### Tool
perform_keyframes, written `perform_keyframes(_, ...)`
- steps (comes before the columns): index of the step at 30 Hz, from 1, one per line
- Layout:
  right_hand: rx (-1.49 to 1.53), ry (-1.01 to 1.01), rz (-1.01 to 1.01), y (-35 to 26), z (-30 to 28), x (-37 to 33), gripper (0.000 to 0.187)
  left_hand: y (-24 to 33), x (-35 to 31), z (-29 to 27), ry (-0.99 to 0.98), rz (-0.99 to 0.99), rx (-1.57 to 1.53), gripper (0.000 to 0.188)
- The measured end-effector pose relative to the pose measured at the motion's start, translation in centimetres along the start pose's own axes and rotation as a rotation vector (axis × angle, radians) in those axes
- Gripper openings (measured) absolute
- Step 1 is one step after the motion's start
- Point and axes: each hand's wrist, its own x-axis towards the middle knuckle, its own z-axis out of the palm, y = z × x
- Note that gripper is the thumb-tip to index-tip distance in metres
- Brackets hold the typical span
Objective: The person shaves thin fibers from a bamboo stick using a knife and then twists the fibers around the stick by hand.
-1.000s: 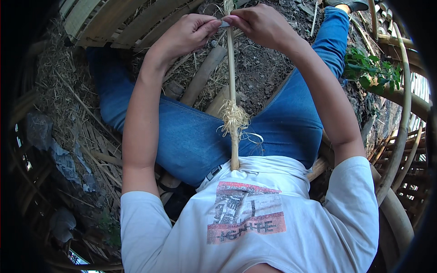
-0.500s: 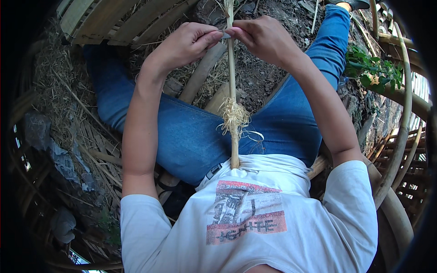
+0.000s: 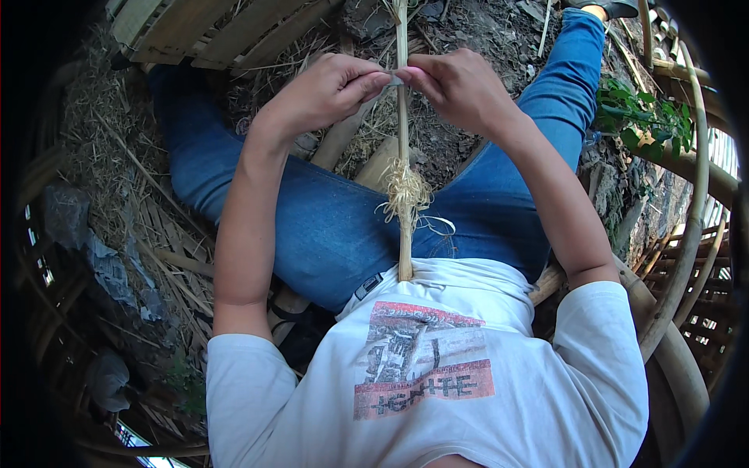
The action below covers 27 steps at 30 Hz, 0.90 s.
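A long, narrow pale wooden stick [image 3: 403, 129] runs from the far edge toward me, its near end against the waist of my white shirt. Partway down it, a bunch of curled wood shavings [image 3: 407, 193] clings. Across the stick lies a small, flat, greyish scraper piece [image 3: 396, 79], perhaps glass or a thin blade; its material is unclear. My left hand [image 3: 331, 90] pinches one end of this piece between thumb and fingers. The other end is pinched by my right hand [image 3: 460, 90]. Both hands are closed, and the fingers hide most of the piece.
My legs in blue jeans [image 3: 312, 226] spread to either side of the stick. Wooden slats [image 3: 234, 39] stand at the far left. Straw and soil cover the ground, with plastic scraps [image 3: 109, 265] at left. Green leaves [image 3: 644, 113] and bent bamboo poles [image 3: 694, 210] are at right.
Both hands have moved a short way toward me along the stick, still pinching the flat piece. The shavings remain bunched on the stick, and the whole view has shifted slightly.
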Motion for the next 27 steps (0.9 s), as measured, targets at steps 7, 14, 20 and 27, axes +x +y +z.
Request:
perform_keyframes(7,0.025,0.019,-0.007,-1.2,0.7,-2.0,0.034,0.4,-1.7,1.4,-0.02,0.015,-0.052,0.033)
perform_keyframes(14,-0.008,0.025,-0.009,-1.9,0.7,-2.6,0.034,1.1,-2.3,1.5,0.001,0.0,0.038,0.026)
perform_keyframes(20,0.119,-0.038,-0.014,-3.6,1.3,-5.5,0.025,1.4,-4.8,3.3,-0.103,-0.062,-0.042,0.023)
perform_keyframes(27,0.24,-0.043,0.081,-4.1,1.4,-6.6,0.031,3.3,-7.8,8.0,0.776,-0.003,-0.126,0.02)
